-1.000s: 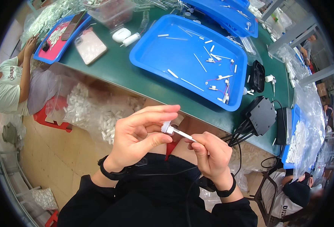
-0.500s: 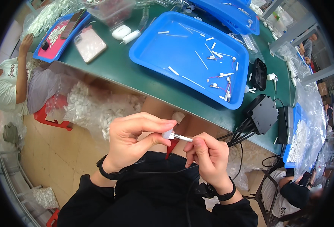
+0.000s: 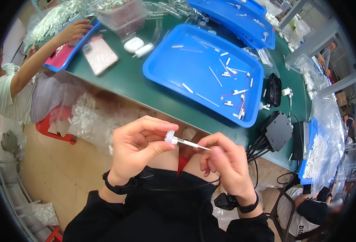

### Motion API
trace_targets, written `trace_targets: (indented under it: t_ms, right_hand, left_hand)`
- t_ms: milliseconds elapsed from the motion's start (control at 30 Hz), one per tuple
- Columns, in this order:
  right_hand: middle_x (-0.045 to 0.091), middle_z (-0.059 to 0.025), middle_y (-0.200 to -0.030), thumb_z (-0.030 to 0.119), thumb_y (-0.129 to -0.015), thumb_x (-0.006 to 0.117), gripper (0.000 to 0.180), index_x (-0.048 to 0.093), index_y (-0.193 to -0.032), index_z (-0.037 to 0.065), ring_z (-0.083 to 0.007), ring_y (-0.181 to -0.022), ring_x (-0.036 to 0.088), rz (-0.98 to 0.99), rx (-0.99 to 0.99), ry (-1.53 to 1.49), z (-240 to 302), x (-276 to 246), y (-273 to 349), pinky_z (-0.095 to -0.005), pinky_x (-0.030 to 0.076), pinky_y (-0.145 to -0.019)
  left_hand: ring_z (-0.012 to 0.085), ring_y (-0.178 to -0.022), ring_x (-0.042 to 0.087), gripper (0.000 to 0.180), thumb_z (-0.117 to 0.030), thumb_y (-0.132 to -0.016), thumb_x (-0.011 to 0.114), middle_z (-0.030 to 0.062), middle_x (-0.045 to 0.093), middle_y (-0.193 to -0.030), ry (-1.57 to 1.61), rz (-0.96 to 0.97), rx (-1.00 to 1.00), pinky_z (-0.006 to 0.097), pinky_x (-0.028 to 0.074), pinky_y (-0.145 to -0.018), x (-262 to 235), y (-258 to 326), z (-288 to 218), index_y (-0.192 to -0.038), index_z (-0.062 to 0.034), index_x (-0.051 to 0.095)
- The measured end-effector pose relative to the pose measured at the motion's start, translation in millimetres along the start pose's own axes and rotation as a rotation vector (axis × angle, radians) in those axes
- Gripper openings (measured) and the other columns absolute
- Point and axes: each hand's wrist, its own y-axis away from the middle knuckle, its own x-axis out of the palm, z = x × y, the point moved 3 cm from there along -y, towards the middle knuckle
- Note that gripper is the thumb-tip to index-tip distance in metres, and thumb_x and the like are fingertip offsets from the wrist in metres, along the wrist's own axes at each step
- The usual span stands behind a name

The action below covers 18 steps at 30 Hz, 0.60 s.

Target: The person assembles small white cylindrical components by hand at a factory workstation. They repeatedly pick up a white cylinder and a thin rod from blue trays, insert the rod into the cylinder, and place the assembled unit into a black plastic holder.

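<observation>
My left hand (image 3: pixel 139 147) is closed, pinching a small white round cap (image 3: pixel 171 137) between thumb and forefinger. From the cap a thin stem with a white sleeve (image 3: pixel 188 143) points right and slightly down, narrowing to a fine tip. Around that tip is my right hand (image 3: pixel 228 163), its fingers curled and its thumb smeared by motion. Whether the right fingers grip the tip or only lie beside it, I cannot tell. Both hands are over my lap, in front of the table edge.
On the green table (image 3: pixel 117 86), a blue tray (image 3: pixel 174 80) holds several white sticks and small wired parts. Nearby are a pink phone case (image 3: pixel 100 55), a white earbud case (image 3: pixel 133 44), an open black case (image 3: pixel 273 90) and a black cabled device (image 3: pixel 276 131). A co-worker's arm (image 3: pixel 45 50) reaches in at left.
The white sleeve has moved left along the stem toward the cap, leaving the fine tip exposed. My right thumb has shifted off the sleeve's end. The co-worker's arm now stretches over the small tray.
</observation>
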Motion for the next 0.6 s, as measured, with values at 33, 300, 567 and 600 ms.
trace_targets:
  t_ms: [33,300,567,600]
  right_hand:
    - [0.055,-0.0022,-0.058,0.016,-0.093,0.048,0.021,0.059,-0.087,-0.001,-0.0059,-0.052,0.053,0.025,-0.010,0.084,0,1,-5,-0.0203,0.039,-0.048]
    - [0.049,-0.0039,-0.052,0.015,-0.091,0.051,0.016,0.057,-0.084,0.001,-0.0108,-0.045,0.048,0.154,-0.052,0.306,40,12,-43,-0.0242,0.036,-0.044]
    - [0.062,-0.0131,-0.067,0.020,-0.088,0.054,0.021,0.061,-0.085,0.000,-0.0204,-0.060,0.061,0.220,-0.156,0.969,95,16,-138,-0.0301,0.047,-0.058]
    - [0.062,-0.0155,-0.068,0.021,-0.087,0.055,0.022,0.062,-0.085,0.000,-0.0249,-0.062,0.062,0.099,-0.199,1.072,90,4,-166,-0.0328,0.048,-0.060]
  left_hand:
    - [0.0194,-0.091,0.062,0.029,0.013,-0.074,0.065,0.0169,0.060,-0.102,0.031,0.006,-0.006,0.030,0.052,-0.081,0,-2,1,-0.102,0.0078,0.060]
    - [0.0201,-0.092,0.062,0.027,0.012,-0.077,0.061,0.0176,0.060,-0.104,0.205,-0.104,0.038,0.031,0.052,-0.084,-23,-17,-7,-0.103,0.0070,0.056]
    - [0.0170,-0.078,0.060,0.020,0.002,-0.085,0.055,0.0141,0.058,-0.103,0.357,-0.421,0.086,0.030,0.051,-0.075,-81,-21,6,-0.104,0.0007,0.057]
    - [0.0169,-0.079,0.059,0.020,0.002,-0.084,0.056,0.0141,0.057,-0.104,0.373,-0.436,0.074,0.030,0.051,-0.075,-83,-21,8,-0.104,0.0005,0.056]
